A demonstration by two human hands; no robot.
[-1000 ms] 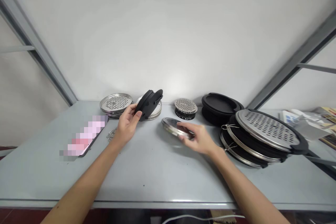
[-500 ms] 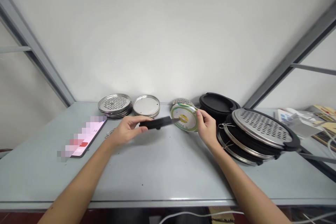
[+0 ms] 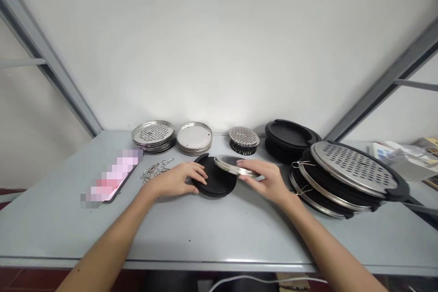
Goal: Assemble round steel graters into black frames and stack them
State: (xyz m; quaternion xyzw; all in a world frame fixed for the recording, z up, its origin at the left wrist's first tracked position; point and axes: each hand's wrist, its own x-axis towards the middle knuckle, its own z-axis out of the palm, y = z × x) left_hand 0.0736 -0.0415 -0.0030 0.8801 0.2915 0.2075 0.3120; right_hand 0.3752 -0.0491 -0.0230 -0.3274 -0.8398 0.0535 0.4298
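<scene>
My left hand [image 3: 181,179] is closed on the left edge of a black round holder [image 3: 219,187], a shallow dish with a raised rim that lies face up. Pinched in my right hand [image 3: 268,178] is a round metal disc [image 3: 228,161] with a shiny rim. It is tilted above the right part of the black holder, and its grey upper face is towards me. Whether the disc touches the holder I cannot tell. Beyond my left fingers lies a small pile of metal wire clips [image 3: 153,171].
Along the wall stand stacks of perforated metal discs [image 3: 153,133], plain metal discs [image 3: 195,136], small perforated discs [image 3: 244,137] and black holders [image 3: 290,135]. At right leans a stack of assembled black-and-metal pieces [image 3: 354,169]. A phone [image 3: 123,171] lies on the grey table [image 3: 212,237] at left.
The black holder, earlier edge-on in my left hand, is now turned face up and lower. My right hand has tipped the disc flatter over it; its green-and-white printed face no longer shows.
</scene>
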